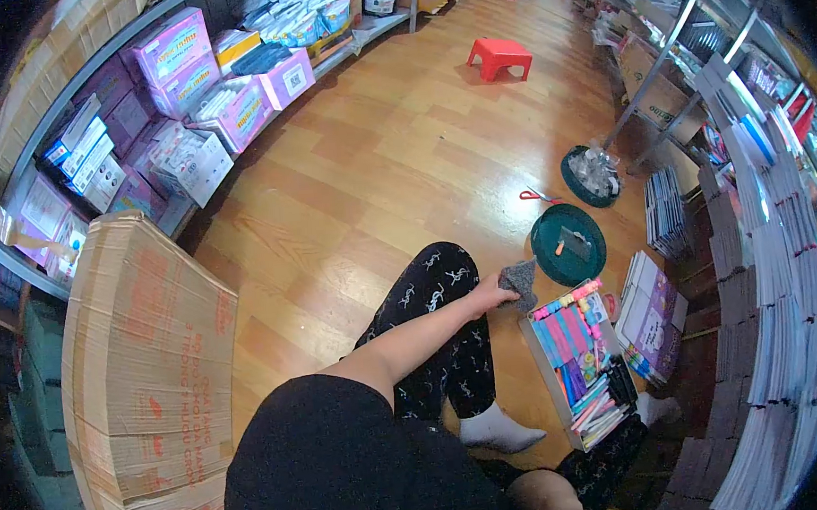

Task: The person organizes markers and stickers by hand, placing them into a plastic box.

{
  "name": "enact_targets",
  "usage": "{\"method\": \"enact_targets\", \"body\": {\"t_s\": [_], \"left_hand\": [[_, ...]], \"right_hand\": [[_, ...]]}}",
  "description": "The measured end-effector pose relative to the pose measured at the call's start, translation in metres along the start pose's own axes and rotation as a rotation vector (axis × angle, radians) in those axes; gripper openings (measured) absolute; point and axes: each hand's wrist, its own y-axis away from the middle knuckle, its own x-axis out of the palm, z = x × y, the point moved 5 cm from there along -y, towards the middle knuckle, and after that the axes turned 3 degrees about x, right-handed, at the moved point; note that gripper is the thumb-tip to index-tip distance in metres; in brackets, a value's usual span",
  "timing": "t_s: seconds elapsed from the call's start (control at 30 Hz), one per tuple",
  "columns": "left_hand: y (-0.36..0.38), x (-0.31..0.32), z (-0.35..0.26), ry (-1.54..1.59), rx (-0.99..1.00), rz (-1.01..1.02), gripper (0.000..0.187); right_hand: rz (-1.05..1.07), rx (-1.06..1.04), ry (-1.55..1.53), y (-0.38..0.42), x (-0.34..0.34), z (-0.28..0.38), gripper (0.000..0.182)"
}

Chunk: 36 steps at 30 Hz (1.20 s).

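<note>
My left hand (pixel 492 294) is closed round a grey cloth (pixel 518 283), held out past my raised knee above the wooden floor. Just beyond the cloth lies a round dark green tray (pixel 570 264), which has an orange-handled tool (pixel 560 247) and a small dark flat piece in it. Below the cloth is an open box (pixel 572 424) of colourful pens and markers, sorted in rows of pink, blue, purple, black and white. Part of my right arm (pixel 547 501) shows at the bottom edge; its hand is out of sight.
Red-handled scissors (pixel 538 195) and a second green tray with clear plastic bags (pixel 594 174) lie farther off. Stacked booklets (pixel 769 258) line the right. A large cardboard box (pixel 146 368) stands at left, before shelves with purple boxes (pixel 171 49). A red stool (pixel 500 57) stands ahead.
</note>
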Motion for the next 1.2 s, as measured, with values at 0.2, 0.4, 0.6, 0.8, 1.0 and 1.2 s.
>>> {"method": "enact_targets", "body": {"t_s": [0.2,0.4,0.6,0.8,1.0,1.2], "left_hand": [[0.003,0.000,-0.007,0.022,0.069,-0.010,0.047],[0.002,-0.001,0.000,0.048,-0.001,-0.049,0.045],[-0.004,-0.001,0.010,0.015,0.150,-0.076,0.047],[0.011,-0.005,-0.006,0.047,0.102,-0.038,0.047],[0.015,-0.010,-0.009,0.079,0.114,-0.060,0.049],[0.014,-0.009,-0.007,0.119,0.105,-0.061,0.048]], "right_hand": [[0.021,0.044,0.057,0.002,-0.005,-0.010,0.024],[0.104,0.241,0.462,0.017,-0.031,-0.027,0.026],[-0.019,0.893,1.291,0.083,-0.147,-0.033,0.020],[-0.446,1.371,1.298,0.244,-0.289,0.064,0.018],[-0.550,1.851,1.471,0.373,-0.333,0.184,0.020],[-0.705,2.025,1.291,0.323,-0.264,0.182,0.024]]}}
